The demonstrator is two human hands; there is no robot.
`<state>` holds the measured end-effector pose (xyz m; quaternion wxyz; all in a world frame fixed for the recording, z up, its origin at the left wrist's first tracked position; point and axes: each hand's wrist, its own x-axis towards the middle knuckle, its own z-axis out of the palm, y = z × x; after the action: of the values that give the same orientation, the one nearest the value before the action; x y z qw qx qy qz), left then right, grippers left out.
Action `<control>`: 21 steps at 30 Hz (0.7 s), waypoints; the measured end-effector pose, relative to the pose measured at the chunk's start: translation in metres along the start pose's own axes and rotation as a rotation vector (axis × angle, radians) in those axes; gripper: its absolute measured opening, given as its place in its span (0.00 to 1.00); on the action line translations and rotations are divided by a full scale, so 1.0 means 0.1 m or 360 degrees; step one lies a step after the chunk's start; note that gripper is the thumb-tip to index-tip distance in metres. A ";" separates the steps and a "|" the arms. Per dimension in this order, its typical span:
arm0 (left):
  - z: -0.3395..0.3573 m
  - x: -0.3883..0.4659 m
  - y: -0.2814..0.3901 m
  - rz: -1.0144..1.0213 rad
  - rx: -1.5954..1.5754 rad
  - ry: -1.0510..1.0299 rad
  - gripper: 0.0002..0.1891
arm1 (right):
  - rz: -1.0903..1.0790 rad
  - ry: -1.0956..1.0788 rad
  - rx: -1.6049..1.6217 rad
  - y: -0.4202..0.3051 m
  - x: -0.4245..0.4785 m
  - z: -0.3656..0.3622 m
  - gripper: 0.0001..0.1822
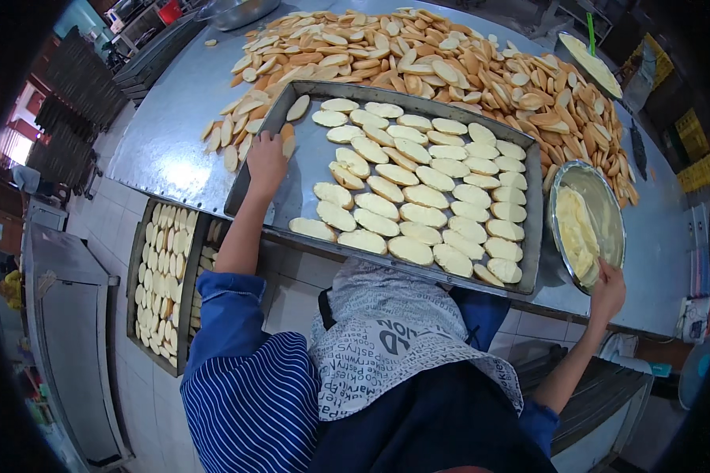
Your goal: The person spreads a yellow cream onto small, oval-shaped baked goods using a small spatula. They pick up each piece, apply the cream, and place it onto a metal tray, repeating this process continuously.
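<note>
A metal baking tray (532,219) lies tilted across the near edge of the table, with rows of oval bread slices (424,195) spread with a pale cream. My left hand (267,158) is at the tray's left wall, its fingers by a plain brown slice (287,139); whether it grips this slice cannot be told. To the right of the tray stands a steel bowl (612,204) holding pale yellow cream (574,227). My right hand (608,292) is closed at the bowl's near rim, seemingly around a tool whose shape is hidden.
A large heap of bread slices (414,53) covers the far part of the metal table (171,136). Another cream container (591,65) with a green handle stands back right. Lower left, a tray of slices (163,278) sits below table height. A metal basin (239,13) is at the far left.
</note>
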<state>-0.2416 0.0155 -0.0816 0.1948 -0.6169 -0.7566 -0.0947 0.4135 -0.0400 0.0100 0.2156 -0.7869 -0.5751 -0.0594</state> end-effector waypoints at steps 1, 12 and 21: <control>0.03 0.06 -0.01 0.0013 0.0012 -0.0006 0.19 | -0.0034 -0.0050 -0.0143 0.03 0.08 0.06 0.13; -0.56 0.03 0.50 -0.0675 -0.2564 -0.0440 0.13 | -0.0010 -0.1019 0.0546 -0.08 0.47 0.30 0.12; -0.79 -0.17 1.17 -0.0818 -0.3886 -0.0869 0.21 | 0.0508 -0.0691 0.1138 -0.08 0.25 -0.22 0.14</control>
<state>-0.1110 -0.0041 -0.0281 -0.6812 -0.2306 -0.2911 -0.6309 0.4174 -0.0247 0.0406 0.3547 -0.7362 -0.4627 0.3438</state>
